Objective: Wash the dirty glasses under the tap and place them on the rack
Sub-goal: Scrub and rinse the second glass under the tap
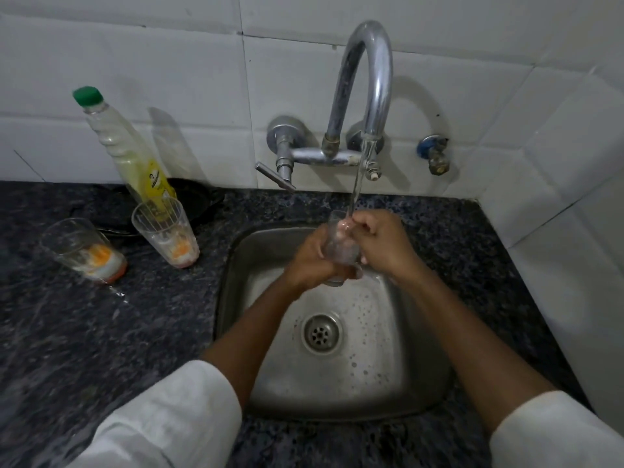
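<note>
Left hand point(312, 256) fingers curl round the glass point(339, 246); right hand point(381, 243) fingers pinch its rim under the tap point(364, 92).

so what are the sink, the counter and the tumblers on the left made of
The sink looks like brushed stainless steel: dull grey sheen with water spots. The counter seems to be polished dark granite or a similar speckled stone, though a laminate can't be ruled out. The two dirty tumblers look like clear glass, see-through with orange residue at the bottom; clear plastic is possible.
</note>
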`<state>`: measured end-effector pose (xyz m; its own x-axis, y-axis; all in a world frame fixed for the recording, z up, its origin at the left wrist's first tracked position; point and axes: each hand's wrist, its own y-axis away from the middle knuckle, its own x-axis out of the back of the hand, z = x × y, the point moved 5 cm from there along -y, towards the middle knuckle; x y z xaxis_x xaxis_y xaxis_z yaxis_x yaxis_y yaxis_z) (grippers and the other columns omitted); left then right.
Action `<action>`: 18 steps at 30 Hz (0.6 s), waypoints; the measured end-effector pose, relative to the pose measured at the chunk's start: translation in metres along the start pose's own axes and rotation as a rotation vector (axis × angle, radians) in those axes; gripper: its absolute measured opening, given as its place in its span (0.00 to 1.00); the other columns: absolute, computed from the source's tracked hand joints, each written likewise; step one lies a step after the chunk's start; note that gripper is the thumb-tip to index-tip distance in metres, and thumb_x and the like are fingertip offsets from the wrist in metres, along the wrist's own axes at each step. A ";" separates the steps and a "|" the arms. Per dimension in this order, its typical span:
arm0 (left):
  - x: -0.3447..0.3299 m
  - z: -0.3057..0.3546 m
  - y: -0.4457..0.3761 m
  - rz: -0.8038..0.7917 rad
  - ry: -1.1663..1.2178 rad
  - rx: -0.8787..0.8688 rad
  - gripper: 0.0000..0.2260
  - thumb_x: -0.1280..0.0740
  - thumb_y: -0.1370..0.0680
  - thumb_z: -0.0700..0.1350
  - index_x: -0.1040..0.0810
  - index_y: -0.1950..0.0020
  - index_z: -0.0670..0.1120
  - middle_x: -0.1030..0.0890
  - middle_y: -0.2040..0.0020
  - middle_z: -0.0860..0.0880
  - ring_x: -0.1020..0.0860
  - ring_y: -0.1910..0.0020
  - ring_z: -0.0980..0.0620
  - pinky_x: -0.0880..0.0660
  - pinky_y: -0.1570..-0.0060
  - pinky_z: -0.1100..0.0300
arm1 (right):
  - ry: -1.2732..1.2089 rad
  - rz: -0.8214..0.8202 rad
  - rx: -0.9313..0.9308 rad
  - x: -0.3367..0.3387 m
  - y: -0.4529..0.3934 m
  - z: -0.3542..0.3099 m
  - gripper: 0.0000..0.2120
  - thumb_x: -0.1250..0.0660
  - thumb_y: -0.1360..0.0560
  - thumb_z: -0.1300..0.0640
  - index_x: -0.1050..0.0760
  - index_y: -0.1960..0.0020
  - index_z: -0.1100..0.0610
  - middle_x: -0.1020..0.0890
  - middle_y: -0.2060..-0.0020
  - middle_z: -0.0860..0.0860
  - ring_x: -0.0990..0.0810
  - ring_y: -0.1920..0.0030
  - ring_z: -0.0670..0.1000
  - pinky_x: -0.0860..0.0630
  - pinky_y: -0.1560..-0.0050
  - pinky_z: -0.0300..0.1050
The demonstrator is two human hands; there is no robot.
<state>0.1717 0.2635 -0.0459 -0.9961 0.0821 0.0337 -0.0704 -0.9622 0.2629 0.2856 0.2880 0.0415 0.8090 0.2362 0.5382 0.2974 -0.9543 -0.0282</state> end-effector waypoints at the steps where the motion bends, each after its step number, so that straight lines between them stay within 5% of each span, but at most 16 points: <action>1: 0.002 -0.002 0.000 -0.151 0.184 0.068 0.29 0.23 0.34 0.34 0.26 0.35 0.47 0.17 0.44 0.45 0.18 0.44 0.44 0.19 0.49 0.45 | -0.034 -0.043 0.021 0.001 0.002 -0.004 0.10 0.36 0.21 0.62 0.19 0.57 0.65 0.18 0.68 0.53 0.24 0.76 0.37 0.30 0.76 0.34; 3: -0.001 -0.005 0.002 -0.246 0.334 0.160 0.25 0.25 0.34 0.33 0.24 0.38 0.43 0.17 0.49 0.42 0.19 0.47 0.40 0.19 0.53 0.46 | 0.035 -0.077 0.043 -0.001 0.001 -0.006 0.10 0.36 0.21 0.61 0.18 0.55 0.64 0.17 0.66 0.54 0.22 0.72 0.39 0.28 0.71 0.35; 5: -0.006 0.000 0.002 0.014 0.041 0.129 0.20 0.22 0.34 0.38 0.23 0.46 0.47 0.17 0.56 0.47 0.19 0.55 0.45 0.20 0.55 0.50 | 0.205 0.024 0.001 -0.002 -0.008 0.000 0.11 0.37 0.21 0.60 0.18 0.55 0.63 0.16 0.64 0.54 0.20 0.67 0.45 0.24 0.63 0.42; 8: -0.013 0.012 0.007 0.434 -0.425 -0.005 0.27 0.20 0.37 0.48 0.26 0.42 0.51 0.17 0.49 0.49 0.19 0.52 0.48 0.19 0.51 0.51 | 0.268 0.115 -0.086 -0.005 -0.015 0.008 0.12 0.38 0.21 0.62 0.18 0.55 0.64 0.15 0.59 0.59 0.17 0.62 0.54 0.19 0.56 0.50; 10: -0.013 0.010 0.003 0.298 -0.313 -0.020 0.30 0.19 0.37 0.45 0.28 0.39 0.53 0.19 0.45 0.49 0.18 0.51 0.49 0.17 0.53 0.47 | 0.222 0.113 -0.066 -0.002 -0.014 0.007 0.12 0.38 0.21 0.61 0.18 0.57 0.65 0.16 0.61 0.60 0.17 0.63 0.56 0.19 0.59 0.49; 14: -0.004 0.008 0.006 -0.342 0.403 0.105 0.20 0.27 0.32 0.32 0.23 0.42 0.45 0.17 0.48 0.44 0.17 0.52 0.47 0.17 0.57 0.46 | 0.044 0.020 0.035 0.008 -0.005 -0.002 0.12 0.35 0.21 0.59 0.20 0.59 0.65 0.18 0.69 0.53 0.21 0.74 0.50 0.25 0.75 0.42; 16: -0.005 0.003 0.001 -0.278 0.302 0.123 0.14 0.27 0.34 0.37 0.20 0.50 0.44 0.17 0.57 0.44 0.18 0.61 0.49 0.19 0.60 0.49 | 0.098 0.012 0.013 0.006 -0.006 -0.001 0.10 0.36 0.21 0.59 0.19 0.57 0.62 0.18 0.68 0.49 0.23 0.75 0.41 0.25 0.73 0.37; 18: -0.005 0.003 -0.004 0.081 -0.172 0.089 0.16 0.22 0.36 0.43 0.23 0.51 0.48 0.17 0.56 0.47 0.18 0.63 0.50 0.19 0.60 0.50 | 0.220 0.062 -0.042 0.002 -0.012 0.005 0.11 0.38 0.20 0.60 0.19 0.56 0.64 0.17 0.65 0.55 0.20 0.69 0.46 0.22 0.64 0.41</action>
<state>0.1767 0.2679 -0.0440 -0.9739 0.0561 0.2198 0.0218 -0.9413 0.3369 0.2861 0.3012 0.0390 0.6938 0.1356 0.7073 0.2251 -0.9737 -0.0342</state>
